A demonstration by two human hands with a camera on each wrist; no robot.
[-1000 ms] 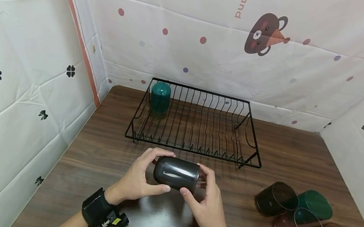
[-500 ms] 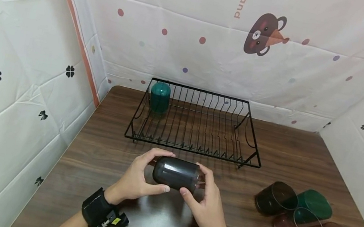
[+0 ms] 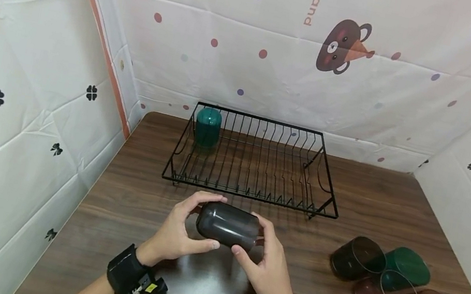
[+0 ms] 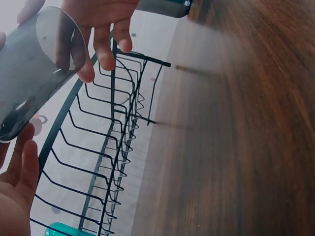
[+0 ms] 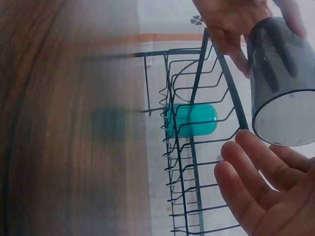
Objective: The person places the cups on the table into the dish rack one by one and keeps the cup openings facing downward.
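Grip at both ends: my left hand [image 3: 174,235] curls round the base of the dark glass [image 3: 227,225], my right hand [image 3: 268,268] pinches its rim, and it lies sideways above the desk [image 3: 140,164], before the black rack [image 3: 250,198]. I judge this an orienting step; the next move likely calls for turning it mouth-down, like the teal glass [image 3: 208,127].

open path from dark cup [image 3: 226,224] over rack [image 3: 250,197], middle to right, teal cup [image 3: 207,129] (far left) blocking

The dark cup [image 3: 228,224] looks glossy and smooth, the rack [image 3: 250,197] metal, the table [image 3: 126,201] wood-grained.
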